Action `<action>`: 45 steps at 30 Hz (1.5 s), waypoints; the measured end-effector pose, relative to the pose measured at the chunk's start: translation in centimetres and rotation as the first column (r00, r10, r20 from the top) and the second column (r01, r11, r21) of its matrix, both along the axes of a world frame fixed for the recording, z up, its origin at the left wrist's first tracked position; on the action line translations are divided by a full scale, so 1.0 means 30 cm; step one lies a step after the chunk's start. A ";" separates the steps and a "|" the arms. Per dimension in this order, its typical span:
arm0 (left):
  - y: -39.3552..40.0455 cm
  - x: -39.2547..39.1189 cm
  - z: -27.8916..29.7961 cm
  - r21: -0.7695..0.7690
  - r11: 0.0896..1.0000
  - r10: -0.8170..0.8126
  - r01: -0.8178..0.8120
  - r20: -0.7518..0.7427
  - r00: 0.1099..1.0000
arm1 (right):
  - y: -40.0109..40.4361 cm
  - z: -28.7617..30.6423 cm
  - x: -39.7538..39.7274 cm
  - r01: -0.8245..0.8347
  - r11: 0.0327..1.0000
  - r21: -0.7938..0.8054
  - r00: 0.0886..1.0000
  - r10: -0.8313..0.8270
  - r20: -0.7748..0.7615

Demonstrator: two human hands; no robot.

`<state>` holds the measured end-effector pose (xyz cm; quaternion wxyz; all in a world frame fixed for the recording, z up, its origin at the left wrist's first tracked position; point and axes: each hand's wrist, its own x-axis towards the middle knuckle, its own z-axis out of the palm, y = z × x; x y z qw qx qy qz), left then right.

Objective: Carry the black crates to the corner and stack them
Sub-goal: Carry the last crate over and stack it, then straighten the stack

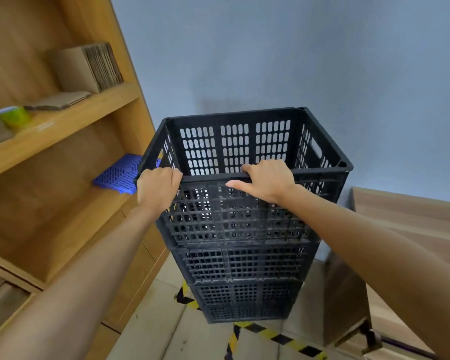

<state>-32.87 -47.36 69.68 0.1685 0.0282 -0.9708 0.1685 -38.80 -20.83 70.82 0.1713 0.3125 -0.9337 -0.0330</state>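
A stack of black slotted crates [244,268] stands on the floor against the grey wall, between a wooden shelf unit and a wooden table. The top black crate [234,144] is empty and sits level on the ones below. My left hand [157,189] grips the near rim of the top crate at its left corner. My right hand [266,180] holds the same rim near the middle, fingers curled over the edge and thumb pressed on the outer wall.
The wooden shelf unit [63,120] on the left holds cardboard sheets [89,67], a green cup [13,116] and a blue plastic grid [120,174]. A wooden table [405,216] stands at the right. Yellow-black tape [270,333] marks the floor.
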 end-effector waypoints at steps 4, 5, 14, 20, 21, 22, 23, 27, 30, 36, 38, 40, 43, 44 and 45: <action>0.029 0.003 0.005 -0.048 0.993 0.110 -0.107 0.078 0.991 | 0.013 0.014 -0.002 -0.040 0.999 0.008 0.998 0.039 0.052; 0.032 0.002 0.005 -0.037 0.993 0.117 -0.114 0.085 0.990 | 0.019 0.015 -0.003 -0.046 0.999 0.005 0.996 0.045 0.071; 0.118 0.034 0.039 0.133 0.984 0.102 -0.117 0.120 0.988 | 0.038 0.091 -0.070 -0.179 0.983 0.043 0.812 0.123 0.571; 0.070 -0.007 0.049 0.384 0.923 -0.036 -0.024 0.148 0.988 | 0.032 0.073 -0.074 -0.163 0.986 -0.038 0.791 0.154 0.592; 0.061 -0.024 0.061 0.408 0.913 -0.077 -0.005 0.185 0.980 | 0.027 0.069 -0.079 -0.153 0.988 -0.038 0.805 0.147 0.575; 0.065 -0.037 0.072 0.418 0.908 -0.118 0.026 0.196 0.973 | 0.024 0.063 -0.085 -0.139 0.990 -0.036 0.827 0.136 0.545; 0.073 -0.042 0.078 0.413 0.908 -0.161 0.073 0.182 0.970 | 0.021 0.059 -0.089 -0.127 0.991 -0.028 0.853 0.124 0.507; 0.064 -0.077 0.053 0.292 0.940 -0.217 0.174 0.122 0.968 | 0.014 0.042 -0.084 -0.075 0.997 0.012 0.934 0.066 0.351; 0.054 -0.077 0.047 0.170 0.950 -0.276 0.260 0.078 0.958 | 0.006 0.041 -0.069 -0.001 0.998 0.059 0.956 -0.016 0.293; 0.031 -0.093 0.059 0.187 0.930 -0.331 0.318 0.046 0.942 | -0.021 0.017 -0.015 0.159 0.987 -0.029 0.975 -0.153 0.162; 0.009 -0.113 0.065 0.182 0.897 -0.420 0.404 0.063 0.905 | -0.037 0.020 -0.006 0.196 0.979 -0.055 0.976 -0.190 0.106; -0.013 -0.141 0.058 0.136 0.881 -0.464 0.453 0.063 0.884 | -0.052 0.017 -0.004 0.223 0.973 -0.061 0.972 -0.218 0.087; -0.052 -0.194 0.035 0.095 0.891 -0.447 0.443 0.019 0.894 | -0.091 0.006 -0.005 0.240 0.966 -0.094 0.970 -0.234 0.068; -0.066 -0.212 0.030 0.086 0.887 -0.456 0.453 0.010 0.890 | -0.106 0.003 -0.006 0.247 0.964 -0.103 0.969 -0.243 0.049; -0.079 -0.228 0.030 0.094 0.885 -0.459 0.456 0.005 0.889 | -0.121 0.002 -0.007 0.258 0.960 -0.108 0.966 -0.255 0.036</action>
